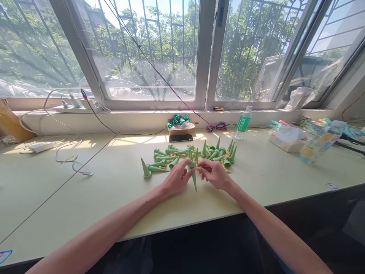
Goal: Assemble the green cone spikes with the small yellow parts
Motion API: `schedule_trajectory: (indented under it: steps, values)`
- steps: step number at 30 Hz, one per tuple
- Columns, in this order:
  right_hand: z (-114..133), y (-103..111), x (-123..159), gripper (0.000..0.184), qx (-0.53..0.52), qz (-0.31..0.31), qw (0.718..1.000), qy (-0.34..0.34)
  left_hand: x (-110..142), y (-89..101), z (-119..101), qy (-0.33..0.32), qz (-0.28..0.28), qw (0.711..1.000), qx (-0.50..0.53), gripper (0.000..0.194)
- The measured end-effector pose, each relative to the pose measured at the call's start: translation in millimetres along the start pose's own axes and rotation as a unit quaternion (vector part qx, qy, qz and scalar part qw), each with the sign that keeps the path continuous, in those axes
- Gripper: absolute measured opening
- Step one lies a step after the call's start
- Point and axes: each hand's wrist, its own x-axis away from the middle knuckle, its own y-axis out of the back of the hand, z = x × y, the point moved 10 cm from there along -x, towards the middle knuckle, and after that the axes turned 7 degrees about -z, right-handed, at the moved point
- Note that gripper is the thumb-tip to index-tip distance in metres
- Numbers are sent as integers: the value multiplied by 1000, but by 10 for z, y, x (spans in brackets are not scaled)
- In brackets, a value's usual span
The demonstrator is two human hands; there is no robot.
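- Left hand [181, 177]: closed, gripping a green spike [194, 180] near its collar between thumb and fingers.
- Right hand [213, 173]: fingers bent in at the right side of the same collar; I cannot tell whether they grip it or something small.
- The green spike is above the near part of a pale table [137, 209], its point downward.
- Pile [162, 156]: more green spikes, mostly lying down, a few upright, with small yellow pieces among them, just beyond the hands.
- Lone spike [145, 169]: upright on its base at the pile's left end.
- Behind the pile, a black phone [181, 138] lies flat in front of a small box [178, 132] holding green items.
- Further right: a bottle [243, 122] with a green label, then a tissue box [288, 139] beside a clear jug [319, 144] with yellow pictures.
- Left side: a white cable [73, 163] and an adapter [42, 147].
- Beyond the table: barred windows [148, 57] with leafy trees outside.
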Motion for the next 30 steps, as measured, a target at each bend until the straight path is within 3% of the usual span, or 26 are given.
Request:
schedule_trajectory:
  steps: [16, 30]
  values:
    - [5, -12, -5, 19, -9, 9, 1000, 6, 12, 5, 17, -4, -4, 1000, 10, 19]
    - [-82, -70, -28, 31, -167, 43, 983, -69, 22, 77, -212, -62, -17, 997, 52, 11]
